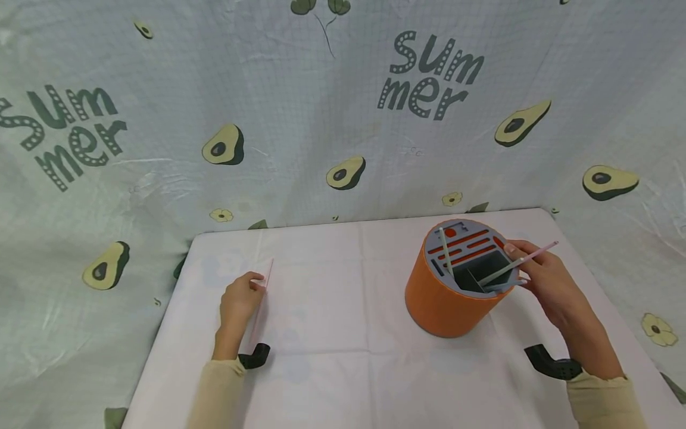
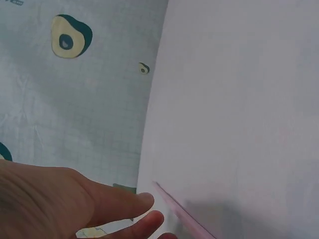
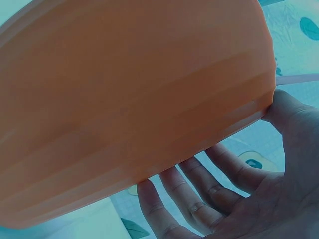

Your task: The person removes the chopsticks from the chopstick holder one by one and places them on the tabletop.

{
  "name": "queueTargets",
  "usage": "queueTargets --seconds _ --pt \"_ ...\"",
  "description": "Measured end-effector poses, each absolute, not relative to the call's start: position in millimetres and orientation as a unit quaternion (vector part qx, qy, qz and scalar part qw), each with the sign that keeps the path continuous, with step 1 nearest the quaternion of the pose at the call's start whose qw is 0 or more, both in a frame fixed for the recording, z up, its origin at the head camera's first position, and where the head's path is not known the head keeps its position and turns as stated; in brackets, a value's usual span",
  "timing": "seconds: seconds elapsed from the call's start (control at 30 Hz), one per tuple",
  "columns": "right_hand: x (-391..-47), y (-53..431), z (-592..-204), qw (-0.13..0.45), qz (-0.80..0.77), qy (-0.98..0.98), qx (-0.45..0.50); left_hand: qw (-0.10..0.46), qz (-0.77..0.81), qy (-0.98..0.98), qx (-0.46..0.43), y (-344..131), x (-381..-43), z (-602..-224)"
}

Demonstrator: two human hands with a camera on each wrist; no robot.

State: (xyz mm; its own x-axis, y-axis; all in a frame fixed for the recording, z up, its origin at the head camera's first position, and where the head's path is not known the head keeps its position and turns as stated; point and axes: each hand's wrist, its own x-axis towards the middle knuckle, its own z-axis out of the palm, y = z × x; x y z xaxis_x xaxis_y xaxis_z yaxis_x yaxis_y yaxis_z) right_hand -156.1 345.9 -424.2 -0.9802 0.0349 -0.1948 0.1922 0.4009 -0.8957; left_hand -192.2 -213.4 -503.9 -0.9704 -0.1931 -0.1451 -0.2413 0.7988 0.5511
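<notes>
Past the left grip (image 1: 237, 302) and the right grip (image 1: 552, 290), both bare hands, a pale green cloth (image 1: 289, 107) printed with avocados and the word "summer" hangs across the back. Below both grips spreads the table (image 1: 332, 381) under a pale pink cover. An orange pot (image 1: 447, 304) is directly beside the right grip, which clasps it from the right: thumb at the rim, fingers against the outer wall. The pot's grey top (image 1: 474, 225) has narrow slots and a deep compartment (image 1: 488, 265). The left grip is well apart, thumb and fingertips parted. Just to its right runs a thin pink stick (image 2: 184, 214); whether a fingertip touches it I cannot tell. A pink-ended stick (image 1: 518, 263) slants out of the compartment, its end passing over the right grip. Farther left of that grip, a pale stick (image 1: 446, 253) leans in the top.
</notes>
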Motion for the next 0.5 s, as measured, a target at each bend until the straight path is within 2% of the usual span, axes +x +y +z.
queueTargets --seconds 0.17,0.5 --pt "-156.1 346.3 -422.9 0.064 -0.549 0.831 0.061 -0.002 0.269 0.96 -0.076 -190.7 -189.1 -488.3" --pt "-156.4 344.3 -421.5 0.072 -0.539 0.837 0.065 -0.034 0.338 0.94 -0.005 -132.4 -179.1 -458.8"
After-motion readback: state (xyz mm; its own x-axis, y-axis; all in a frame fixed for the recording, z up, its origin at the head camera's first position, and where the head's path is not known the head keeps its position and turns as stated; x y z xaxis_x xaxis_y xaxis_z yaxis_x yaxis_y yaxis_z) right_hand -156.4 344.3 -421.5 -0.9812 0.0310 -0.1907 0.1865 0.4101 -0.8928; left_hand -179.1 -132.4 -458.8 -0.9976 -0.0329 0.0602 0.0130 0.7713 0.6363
